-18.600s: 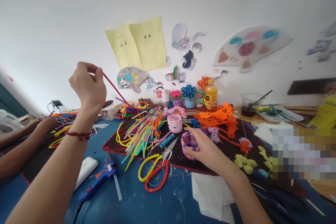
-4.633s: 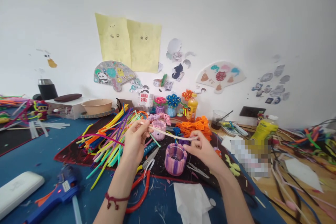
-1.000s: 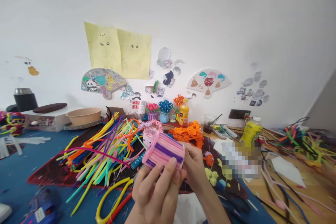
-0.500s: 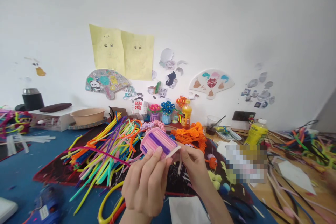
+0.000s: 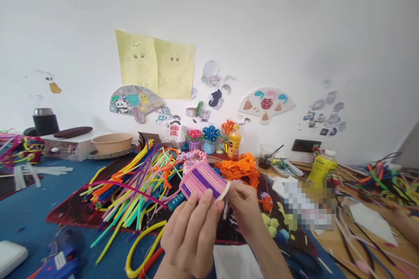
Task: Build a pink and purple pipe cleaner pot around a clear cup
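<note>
A small cup [image 5: 203,180] wrapped in pink and purple pipe cleaners lies tilted on its side in both my hands, above the table's front. My left hand [image 5: 191,235] wraps round its lower side from below, fingers closed on it. My right hand [image 5: 244,207] pinches its rim end, where a white pipe cleaner [image 5: 224,192] runs along the edge. A heap of coloured pipe cleaners [image 5: 137,183] lies just left of my hands on a dark mat [image 5: 65,216].
A blue glue gun [image 5: 57,259] lies at the front left, yellow and red loops [image 5: 144,248] beside it. Orange pipe-cleaner shapes [image 5: 237,168], a juice bottle [image 5: 233,141], a bowl [image 5: 111,141] and a yellow bottle [image 5: 321,166] stand further back. White paper [image 5: 235,263] lies under my wrists.
The cup has tipped slightly and moved a little right and down in my hands. My left fingers have shifted on its side; my right hand stays pinched at its rim.
</note>
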`<state>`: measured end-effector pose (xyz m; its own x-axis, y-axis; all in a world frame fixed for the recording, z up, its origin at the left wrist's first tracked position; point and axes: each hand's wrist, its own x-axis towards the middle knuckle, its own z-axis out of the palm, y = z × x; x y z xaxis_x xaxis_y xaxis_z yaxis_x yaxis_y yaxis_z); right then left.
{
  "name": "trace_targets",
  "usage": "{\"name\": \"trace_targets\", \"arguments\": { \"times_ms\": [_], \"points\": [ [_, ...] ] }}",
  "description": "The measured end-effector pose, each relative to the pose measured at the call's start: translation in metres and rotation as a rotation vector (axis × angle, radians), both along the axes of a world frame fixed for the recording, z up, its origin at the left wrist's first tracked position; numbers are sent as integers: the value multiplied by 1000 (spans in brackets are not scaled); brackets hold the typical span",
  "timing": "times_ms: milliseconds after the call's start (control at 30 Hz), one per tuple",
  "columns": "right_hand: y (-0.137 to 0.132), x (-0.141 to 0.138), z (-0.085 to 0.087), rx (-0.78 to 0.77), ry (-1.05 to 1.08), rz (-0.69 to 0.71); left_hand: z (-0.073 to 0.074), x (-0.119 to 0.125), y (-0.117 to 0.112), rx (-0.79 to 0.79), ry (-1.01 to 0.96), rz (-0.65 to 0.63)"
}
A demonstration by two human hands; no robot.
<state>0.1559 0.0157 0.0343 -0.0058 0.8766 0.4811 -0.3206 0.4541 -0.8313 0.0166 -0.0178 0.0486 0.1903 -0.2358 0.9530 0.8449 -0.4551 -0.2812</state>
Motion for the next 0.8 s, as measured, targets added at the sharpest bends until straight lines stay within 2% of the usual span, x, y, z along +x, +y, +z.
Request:
{"name": "trace_targets", "arguments": {
  "times_ms": [267, 500, 800],
  "points": [
    [-9, -5, 9, -63, 46, 113, -3, -5, -28, -140, 190, 40],
    [-13, -8, 15, -107, 91, 244, 1, -1, -31, -133, 214, 84],
    [-14, -9, 15, -113, 80, 206, -2, -1, -29, -136, 214, 127]
  ]
}}
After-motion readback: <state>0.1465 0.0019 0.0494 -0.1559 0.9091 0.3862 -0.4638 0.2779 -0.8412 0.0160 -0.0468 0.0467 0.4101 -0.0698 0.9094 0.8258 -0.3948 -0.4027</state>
